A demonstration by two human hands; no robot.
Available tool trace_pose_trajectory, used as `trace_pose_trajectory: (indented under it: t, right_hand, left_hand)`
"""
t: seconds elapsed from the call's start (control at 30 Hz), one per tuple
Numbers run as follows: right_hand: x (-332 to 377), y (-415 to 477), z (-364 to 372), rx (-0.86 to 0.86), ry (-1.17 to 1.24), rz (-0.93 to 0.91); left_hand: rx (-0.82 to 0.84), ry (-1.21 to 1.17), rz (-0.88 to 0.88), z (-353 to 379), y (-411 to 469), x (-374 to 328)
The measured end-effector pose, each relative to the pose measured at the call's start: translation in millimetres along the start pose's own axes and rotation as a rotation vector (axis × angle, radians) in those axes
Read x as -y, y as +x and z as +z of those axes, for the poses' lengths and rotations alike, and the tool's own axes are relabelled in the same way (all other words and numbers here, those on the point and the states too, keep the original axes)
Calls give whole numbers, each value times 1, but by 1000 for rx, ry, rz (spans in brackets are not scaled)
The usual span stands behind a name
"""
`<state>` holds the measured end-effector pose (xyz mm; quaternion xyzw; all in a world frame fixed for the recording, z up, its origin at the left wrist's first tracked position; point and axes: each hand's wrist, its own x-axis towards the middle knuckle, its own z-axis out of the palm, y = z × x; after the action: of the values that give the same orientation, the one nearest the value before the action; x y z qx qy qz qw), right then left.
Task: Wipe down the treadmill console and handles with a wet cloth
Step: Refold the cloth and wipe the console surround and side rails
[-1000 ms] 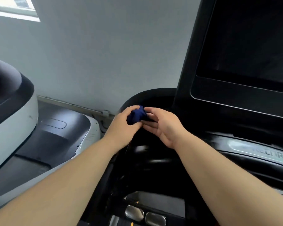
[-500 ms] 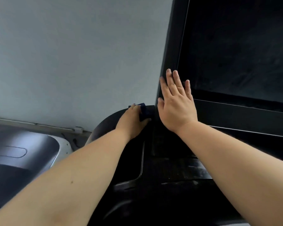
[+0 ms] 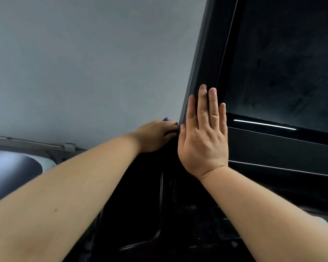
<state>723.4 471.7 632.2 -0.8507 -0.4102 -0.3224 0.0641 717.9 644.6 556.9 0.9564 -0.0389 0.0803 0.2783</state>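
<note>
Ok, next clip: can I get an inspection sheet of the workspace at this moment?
Surface: black console, screen dark; pale specks on the lower panel.
Job's things: blue cloth, mostly hidden in the left hand.
Clutter: nothing seen.
Hands: left hand grips the cloth at the console's left edge; right hand flat, fingers straight, on its frame.
Cables: nothing seen.
Surroundings: grey wall; another machine lower left.
</note>
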Motion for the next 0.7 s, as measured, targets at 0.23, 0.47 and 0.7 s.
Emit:
trace_pose_trajectory:
  t: [0.23,0.47,0.7]
  right_hand:
    - [2,1,1,-43,10,13]
    - [3,1,2,-91,-7,12]
    - [2,0,3,-101,12,15]
  left_hand:
    - [35,262,-137,-11,-38,0]
    - [243,144,-357,-7,56,8]
    - [309,171,-333,-44,-18,37]
